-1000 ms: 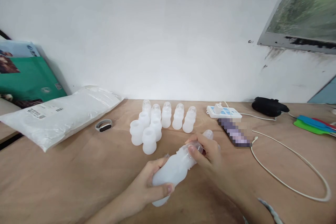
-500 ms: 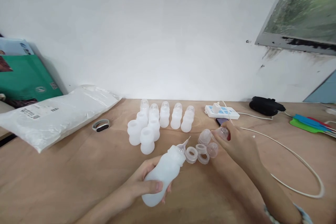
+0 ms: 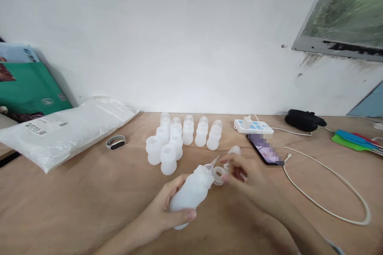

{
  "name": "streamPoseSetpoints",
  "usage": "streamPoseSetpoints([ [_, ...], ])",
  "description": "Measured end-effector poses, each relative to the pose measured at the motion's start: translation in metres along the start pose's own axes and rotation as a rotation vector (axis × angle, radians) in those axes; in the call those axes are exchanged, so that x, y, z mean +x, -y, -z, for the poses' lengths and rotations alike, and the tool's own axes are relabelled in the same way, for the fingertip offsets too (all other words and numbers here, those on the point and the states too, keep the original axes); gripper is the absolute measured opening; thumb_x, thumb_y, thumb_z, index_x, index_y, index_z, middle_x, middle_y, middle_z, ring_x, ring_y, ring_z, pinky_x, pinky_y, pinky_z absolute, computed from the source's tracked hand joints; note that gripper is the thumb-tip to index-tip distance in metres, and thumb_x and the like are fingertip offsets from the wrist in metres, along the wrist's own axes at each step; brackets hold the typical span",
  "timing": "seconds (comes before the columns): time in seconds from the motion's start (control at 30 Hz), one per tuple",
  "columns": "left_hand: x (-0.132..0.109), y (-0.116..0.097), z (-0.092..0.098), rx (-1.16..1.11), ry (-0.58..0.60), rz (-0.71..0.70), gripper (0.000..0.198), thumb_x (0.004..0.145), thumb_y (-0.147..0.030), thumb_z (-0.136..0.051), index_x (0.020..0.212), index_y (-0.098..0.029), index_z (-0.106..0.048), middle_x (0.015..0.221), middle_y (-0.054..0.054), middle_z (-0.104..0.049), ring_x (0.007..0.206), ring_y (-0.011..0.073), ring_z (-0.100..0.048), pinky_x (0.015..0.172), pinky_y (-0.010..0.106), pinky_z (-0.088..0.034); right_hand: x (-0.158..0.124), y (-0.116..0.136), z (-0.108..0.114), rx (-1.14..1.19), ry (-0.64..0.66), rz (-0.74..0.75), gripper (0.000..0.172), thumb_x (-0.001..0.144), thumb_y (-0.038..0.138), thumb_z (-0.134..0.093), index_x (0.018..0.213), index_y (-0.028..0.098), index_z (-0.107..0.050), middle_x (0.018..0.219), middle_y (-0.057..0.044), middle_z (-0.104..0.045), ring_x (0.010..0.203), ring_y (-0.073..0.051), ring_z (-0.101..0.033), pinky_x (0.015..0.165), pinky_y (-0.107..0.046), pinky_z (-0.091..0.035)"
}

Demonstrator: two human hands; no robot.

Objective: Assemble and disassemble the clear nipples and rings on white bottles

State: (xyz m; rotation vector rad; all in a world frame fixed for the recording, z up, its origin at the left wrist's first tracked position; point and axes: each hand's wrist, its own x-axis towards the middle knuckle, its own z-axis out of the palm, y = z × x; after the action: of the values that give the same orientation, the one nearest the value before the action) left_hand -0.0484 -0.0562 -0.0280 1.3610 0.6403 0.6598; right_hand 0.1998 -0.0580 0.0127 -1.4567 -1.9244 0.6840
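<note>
- Two bare hands are at work over the wooden table (image 3: pixel 74 203), near its front edge.
- Left hand (image 3: pixel 167 211) is wrapped around the body of a white squeeze bottle (image 3: pixel 191 192), thumb across the near side; the bottle is tilted, with its pointed nozzle aimed up and to the right.
- Right hand (image 3: pixel 247 177) pinches a clear ring (image 3: pixel 219 175) at the fingertips, just beside the bottle's nozzle. Whether ring and nozzle touch cannot be told.
- One clear cap (image 3: pixel 235 150) sits on the table just behind the right hand; other small parts under the hand are hidden.
- Behind the hands, a cluster of matching white bottles (image 3: pixel 179 141) stands upright, some capped with clear domes, some open-topped.
- Phone (image 3: pixel 265 150) lies to the right of the cluster, with a white cable (image 3: pixel 329 207) looping across the table from it.
- White power strip (image 3: pixel 253 126) lies near the wall, a black object (image 3: pixel 303 119) further right.
- Large sealed white bag (image 3: pixel 66 129) lies at far left, a wristband (image 3: pixel 115 142) beside it.
- Green and blue tools (image 3: pixel 356 140) lie at the right edge.
</note>
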Motion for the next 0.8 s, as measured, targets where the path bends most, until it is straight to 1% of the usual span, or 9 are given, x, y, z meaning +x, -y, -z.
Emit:
streamPoseSetpoints([
  [0.07, -0.002, 0.0, -0.003, 0.09, -0.032, -0.007, 0.054, 0.076, -0.036, -0.073, 0.125, -0.022, -0.055, 0.101, 0.003, -0.059, 0.078, 0.0154, -0.051, 0.065, 0.024, -0.042, -0.002, 0.015, -0.017, 0.168, 0.133, -0.013, 0.032, 0.081, 0.048, -0.067, 0.098, 0.022, -0.063, 0.069, 0.002, -0.058, 0.063, -0.016, -0.051, 0.057, -0.027, -0.039],
  [0.17, -0.004, -0.001, -0.005, 0.167, -0.058, 0.027, 0.055, 0.074, -0.031, -0.073, 0.125, -0.022, -0.056, 0.102, 0.003, -0.058, 0.08, 0.0164, -0.051, 0.066, 0.024, -0.043, -0.001, 0.029, -0.037, 0.305, 0.081, -0.092, 0.027, 0.077, 0.044, -0.07, 0.083, 0.019, -0.059, 0.067, 0.002, -0.055, 0.062, -0.014, -0.048, 0.055, -0.026, -0.037],
  [0.3, -0.006, -0.004, -0.006, 0.036, 0.037, 0.093, 0.041, 0.074, -0.036, -0.073, 0.108, -0.017, -0.061, 0.08, -0.002, -0.054, 0.064, 0.0101, -0.045, 0.055, 0.019, -0.038, 0.001, 0.031, -0.047, 0.398, 0.042, -0.109, 0.03, 0.078, 0.044, -0.065, 0.07, 0.019, -0.051, 0.058, 0.005, -0.041, 0.056, -0.011, -0.037, 0.051, -0.024, -0.029],
  [0.43, -0.005, -0.002, -0.004, -0.257, 0.188, 0.145, 0.046, 0.071, -0.047, -0.075, 0.099, -0.016, -0.057, 0.071, 0.0, -0.061, 0.047, 0.0067, -0.045, 0.044, 0.016, -0.033, 0.001, 0.022, -0.041, 0.544, 0.144, 0.075, 0.031, 0.079, 0.048, -0.068, 0.086, 0.019, -0.06, 0.069, 0.003, -0.051, 0.062, -0.012, -0.044, 0.054, -0.024, -0.036],
  [0.53, -0.005, -0.001, 0.002, -0.439, 0.288, 0.14, 0.056, 0.068, -0.054, -0.074, 0.102, -0.014, -0.055, 0.065, 0.002, -0.062, 0.039, 0.0073, -0.046, 0.039, 0.017, -0.033, 0.003, 0.017, -0.028, 0.56, 0.251, 0.306, 0.04, 0.083, 0.043, -0.07, 0.118, 0.025, -0.061, 0.104, -0.004, -0.063, 0.09, -0.019, -0.057, 0.078, -0.031, -0.047],
  [0.6, -0.005, -0.003, 0.006, -0.374, 0.247, 0.089, 0.057, 0.067, -0.055, -0.074, 0.102, -0.013, -0.057, 0.065, 0.001, -0.061, 0.042, 0.0087, -0.048, 0.04, 0.018, -0.036, 0.006, 0.015, -0.018, 0.524, 0.286, 0.355, 0.056, 0.084, 0.039, -0.071, 0.136, 0.032, -0.05, 0.124, -0.005, -0.058, 0.108, -0.022, -0.055, 0.094, -0.036, -0.045],
  [0.67, -0.005, -0.008, 0.01, -0.204, 0.139, 0.051, 0.054, 0.069, -0.052, -0.075, 0.103, -0.013, -0.059, 0.067, 0.001, -0.06, 0.048, 0.01, -0.051, 0.044, 0.018, -0.038, 0.007, 0.015, -0.012, 0.522, 0.27, 0.293, 0.065, 0.084, 0.043, -0.07, 0.142, 0.033, -0.042, 0.127, -0.006, -0.056, 0.11, -0.023, -0.056, 0.095, -0.038, -0.046],
  [0.73, -0.005, -0.013, 0.01, 0.013, -0.023, 0.052, 0.052, 0.07, -0.045, -0.075, 0.11, -0.016, -0.06, 0.078, 0.002, -0.063, 0.059, 0.0132, -0.055, 0.05, 0.02, -0.042, 0.008, 0.015, -0.011, 0.492, 0.193, 0.18, 0.058, 0.086, 0.053, -0.063, 0.137, 0.029, -0.048, 0.118, -0.007, -0.061, 0.101, -0.023, -0.059, 0.086, -0.038, -0.049],
  [0.8, -0.005, -0.016, 0.007, 0.236, -0.162, 0.054, 0.051, 0.071, -0.037, -0.073, 0.117, -0.019, -0.06, 0.092, 0.003, -0.066, 0.075, 0.0191, -0.059, 0.06, 0.025, -0.047, 0.009, 0.016, -0.012, 0.389, 0.136, 0.101, 0.046, 0.091, 0.059, -0.052, 0.119, 0.024, -0.06, 0.1, -0.006, -0.066, 0.088, -0.022, -0.061, 0.077, -0.035, -0.05],
])
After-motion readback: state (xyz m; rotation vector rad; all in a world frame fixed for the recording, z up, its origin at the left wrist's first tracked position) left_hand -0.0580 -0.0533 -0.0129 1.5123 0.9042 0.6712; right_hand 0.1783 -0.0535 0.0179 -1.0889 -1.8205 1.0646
